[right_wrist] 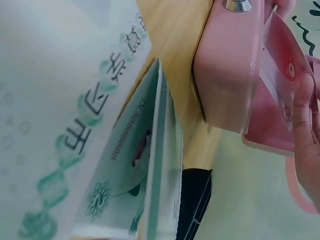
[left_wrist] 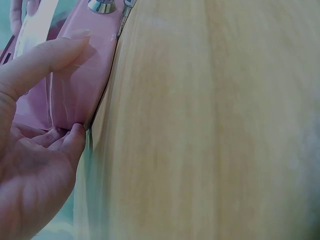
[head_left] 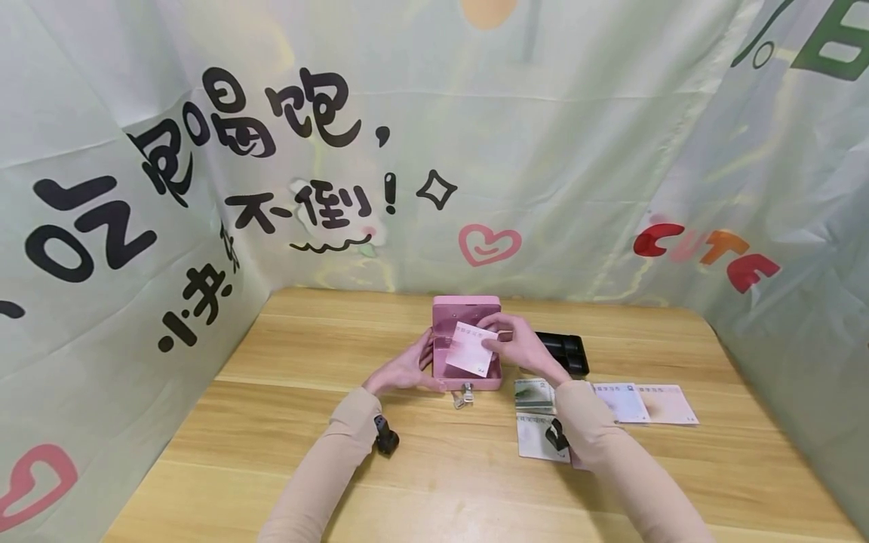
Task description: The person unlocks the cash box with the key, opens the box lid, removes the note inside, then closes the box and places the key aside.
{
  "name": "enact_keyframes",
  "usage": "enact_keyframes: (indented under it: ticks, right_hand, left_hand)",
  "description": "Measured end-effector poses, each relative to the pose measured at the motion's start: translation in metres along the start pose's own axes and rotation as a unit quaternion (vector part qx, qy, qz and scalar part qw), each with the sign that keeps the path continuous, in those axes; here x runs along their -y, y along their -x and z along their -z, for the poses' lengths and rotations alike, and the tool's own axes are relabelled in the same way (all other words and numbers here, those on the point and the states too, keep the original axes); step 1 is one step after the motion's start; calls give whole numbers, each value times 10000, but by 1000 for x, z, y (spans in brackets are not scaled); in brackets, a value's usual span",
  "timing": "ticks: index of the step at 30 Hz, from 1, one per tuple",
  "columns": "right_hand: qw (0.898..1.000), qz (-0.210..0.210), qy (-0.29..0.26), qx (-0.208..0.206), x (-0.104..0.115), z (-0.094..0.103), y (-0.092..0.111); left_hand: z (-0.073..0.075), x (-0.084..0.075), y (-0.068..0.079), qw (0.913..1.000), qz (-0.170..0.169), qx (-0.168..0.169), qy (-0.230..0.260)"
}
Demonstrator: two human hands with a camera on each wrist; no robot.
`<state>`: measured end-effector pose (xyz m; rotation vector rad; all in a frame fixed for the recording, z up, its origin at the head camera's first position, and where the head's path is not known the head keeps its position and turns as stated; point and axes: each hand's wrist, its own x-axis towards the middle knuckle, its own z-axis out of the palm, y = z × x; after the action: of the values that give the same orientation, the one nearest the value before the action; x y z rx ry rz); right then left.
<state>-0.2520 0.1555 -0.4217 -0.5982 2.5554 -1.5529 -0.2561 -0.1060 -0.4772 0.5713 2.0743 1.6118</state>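
Note:
A pink cash box (head_left: 490, 385) stands at the back of the table with its lid (head_left: 468, 300) raised. My left hand (head_left: 405, 367) holds the box by its front left corner; in the left wrist view the thumb lies on the front face (left_wrist: 75, 95), the other fingers against the side. My right hand (head_left: 523, 347) pinches a pinkish practice banknote (head_left: 470, 351) by its right edge, tilted over the open box. In the right wrist view this banknote (right_wrist: 277, 62) overlaps the box opening. Small keys (head_left: 467, 394) hang at the lock in front.
Right of the box lies a black compartment tray (head_left: 575, 354), partly behind my right hand. A folded green banknote (head_left: 532, 396) and a pale one (head_left: 535, 436) lie beside my right sleeve. Bluish (head_left: 623, 403) and pinkish notes (head_left: 670, 405) lie farther right. Printed cloth walls (head_left: 577, 188) border the table.

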Motion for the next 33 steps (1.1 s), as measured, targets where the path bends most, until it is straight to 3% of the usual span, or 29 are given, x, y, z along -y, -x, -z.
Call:
enact_keyframes:
  ticks: [7,15,27,33]
  right_hand:
    - [9989,-254,-383,63,3,14,14]
    - [9984,-374,-419,-7,1,24,27]
    - [9965,-131,-808,-172,-5,42,52]
    - [9957,-256,-888,-60,-6,55,65]
  left_hand:
    - [1,-1,0,10000,14,30,76]
    - [1,-1,0,9999,-33,110,72]
    - [1,1,-1,9998,-94,109,137]
    - [1,0,0,9998,-99,95,161]
